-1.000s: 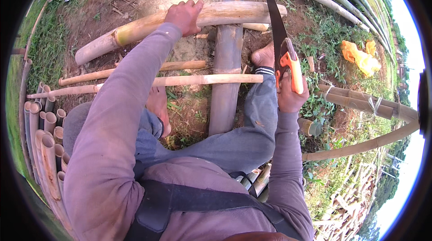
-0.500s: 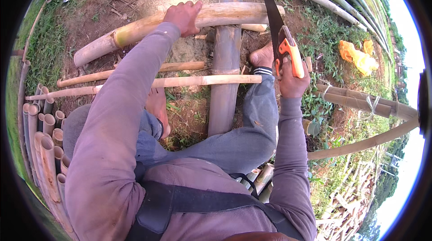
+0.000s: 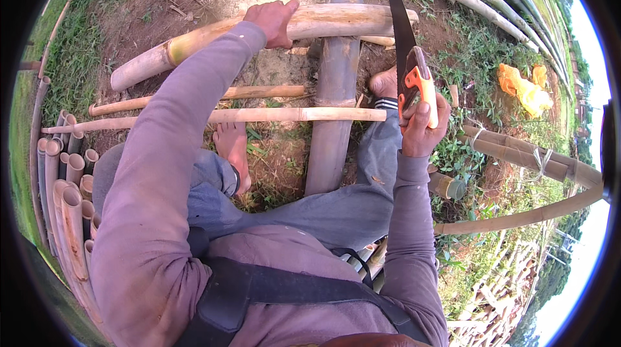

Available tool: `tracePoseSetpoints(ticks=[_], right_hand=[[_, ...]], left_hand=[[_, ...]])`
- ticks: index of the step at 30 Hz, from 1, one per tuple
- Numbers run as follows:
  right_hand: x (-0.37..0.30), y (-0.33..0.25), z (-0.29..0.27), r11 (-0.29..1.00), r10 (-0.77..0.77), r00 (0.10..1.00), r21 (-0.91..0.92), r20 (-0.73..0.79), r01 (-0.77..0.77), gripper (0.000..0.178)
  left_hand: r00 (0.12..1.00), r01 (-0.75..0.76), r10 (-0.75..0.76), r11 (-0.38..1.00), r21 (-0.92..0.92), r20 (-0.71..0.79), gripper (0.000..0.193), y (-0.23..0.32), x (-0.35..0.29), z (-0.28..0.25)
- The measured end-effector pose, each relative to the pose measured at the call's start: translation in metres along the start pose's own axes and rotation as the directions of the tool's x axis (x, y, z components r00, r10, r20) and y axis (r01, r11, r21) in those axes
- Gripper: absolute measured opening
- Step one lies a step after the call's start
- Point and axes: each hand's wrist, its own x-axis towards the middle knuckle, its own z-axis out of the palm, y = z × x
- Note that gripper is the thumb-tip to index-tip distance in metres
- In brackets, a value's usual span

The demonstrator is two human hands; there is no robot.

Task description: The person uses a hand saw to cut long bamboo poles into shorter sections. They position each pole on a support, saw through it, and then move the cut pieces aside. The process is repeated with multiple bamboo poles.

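Observation:
My left hand (image 3: 272,22) grips a thick, pale bamboo pole (image 3: 349,21) from above, its fingers curled over the far side. The pole lies crosswise on a thicker grey-brown bamboo log (image 3: 331,146) that runs away from me between my legs. In my right hand (image 3: 427,128) is a handsaw (image 3: 402,30) with an orange and black handle. Its dark blade points away from me and crosses the pole near the right end; whether the teeth touch it I cannot tell.
Two thin bamboo strips (image 3: 278,114) lie nearer me, the closest across the log. Cut bamboo tubes (image 3: 72,201) are stacked at left. My bare foot (image 3: 231,149) rests left of the log. Long poles (image 3: 466,0) lie far right, near an orange plastic bag (image 3: 525,90); tied bamboo (image 3: 517,153) stands at right.
My right hand has drawn the saw back a little toward me. The left hand keeps its hold on the pole. The whole view has shifted slightly.

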Motion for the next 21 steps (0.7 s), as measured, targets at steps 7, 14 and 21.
tracePoseSetpoints(ticks=[7,14,21], right_hand=[[-0.021,0.005,0.032,0.995,0.061,0.992,0.067,0.11,-0.069,0.05],[-0.042,0.007,0.052,0.991,0.107,0.984,0.065,0.143,-0.118,0.049],[-0.057,-0.012,0.086,0.999,-0.01,0.989,-0.03,0.145,0.014,0.047]], left_hand=[[0.997,0.065,-0.066,0.997,0.049,0.026,0.091,-0.049,-0.028,0.0],[0.987,0.137,-0.143,0.988,0.07,0.079,0.091,-0.072,-0.052,-0.002],[0.983,0.124,-0.099,0.979,0.163,-0.154,0.098,-0.082,-0.064,0.027]])
